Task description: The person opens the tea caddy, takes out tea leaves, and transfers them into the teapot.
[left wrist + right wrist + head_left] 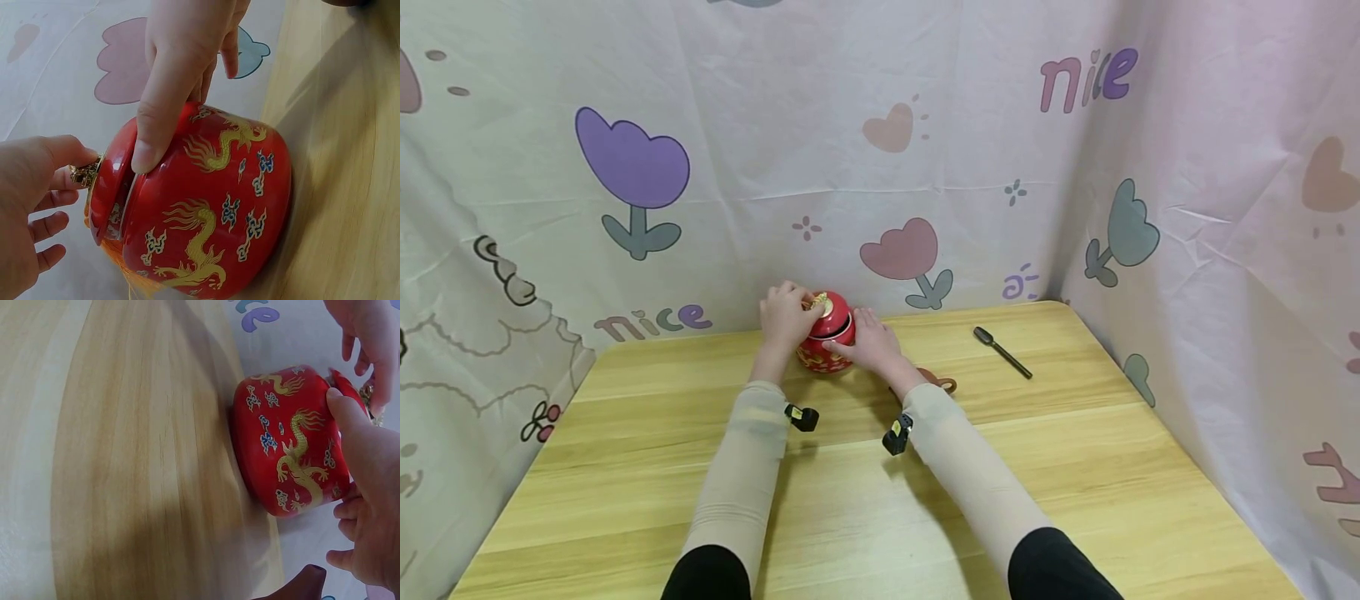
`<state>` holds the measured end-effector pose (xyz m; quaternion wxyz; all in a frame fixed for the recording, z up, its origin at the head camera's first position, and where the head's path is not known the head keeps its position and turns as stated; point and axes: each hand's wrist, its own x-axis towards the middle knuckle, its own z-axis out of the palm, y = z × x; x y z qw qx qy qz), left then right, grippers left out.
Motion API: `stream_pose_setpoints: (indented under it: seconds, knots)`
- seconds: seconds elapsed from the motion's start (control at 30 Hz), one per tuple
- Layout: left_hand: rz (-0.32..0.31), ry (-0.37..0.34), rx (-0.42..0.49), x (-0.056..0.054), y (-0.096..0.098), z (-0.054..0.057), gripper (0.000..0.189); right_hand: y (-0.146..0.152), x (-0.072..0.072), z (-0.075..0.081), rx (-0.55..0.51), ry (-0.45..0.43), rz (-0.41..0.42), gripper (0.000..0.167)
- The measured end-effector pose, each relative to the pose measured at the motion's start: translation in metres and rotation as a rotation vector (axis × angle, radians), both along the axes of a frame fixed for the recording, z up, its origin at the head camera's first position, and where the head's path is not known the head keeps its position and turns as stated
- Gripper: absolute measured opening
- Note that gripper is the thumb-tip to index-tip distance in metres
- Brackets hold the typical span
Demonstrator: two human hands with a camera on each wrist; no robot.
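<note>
A red jar (212, 206) with gold dragons and blue-and-white clouds stands near the table's back edge. Its red lid (114, 172) sits tilted, with a dark gap showing at the rim. My left hand (785, 319) pinches the lid's gold knob (85, 173) between thumb and fingers. From the other side my right hand (874, 340) holds the jar, thumb at the rim and the other fingers partly hidden behind the body. An orange tassel (128, 265) hangs by the lid in the left wrist view.
Partly behind my right forearm lies a brown object with a loop handle (948, 385); its brown tip (306, 581) shows in the right wrist view. A dark spoon-like scoop (1003, 353) lies farther right. Printed cloth (760, 167) hangs behind the wooden table (850, 517).
</note>
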<state>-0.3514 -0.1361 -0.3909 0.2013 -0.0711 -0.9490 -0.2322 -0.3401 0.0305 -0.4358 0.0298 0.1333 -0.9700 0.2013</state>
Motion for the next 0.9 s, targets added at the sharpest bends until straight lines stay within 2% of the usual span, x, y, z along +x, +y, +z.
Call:
stream_pose_setpoints:
  seconds: [0.6, 0.9]
  knots:
    - [-0.006, -0.022, 0.02, 0.0, 0.0068, -0.0047, 0.03, 0.0006, 0.002, 0.0025, -0.025, -0.015, -0.011, 0.098]
    - [-0.005, -0.038, -0.001, 0.001, 0.0083, -0.0087, 0.031, 0.0001, 0.003, 0.0025, -0.008, -0.009, -0.013, 0.099]
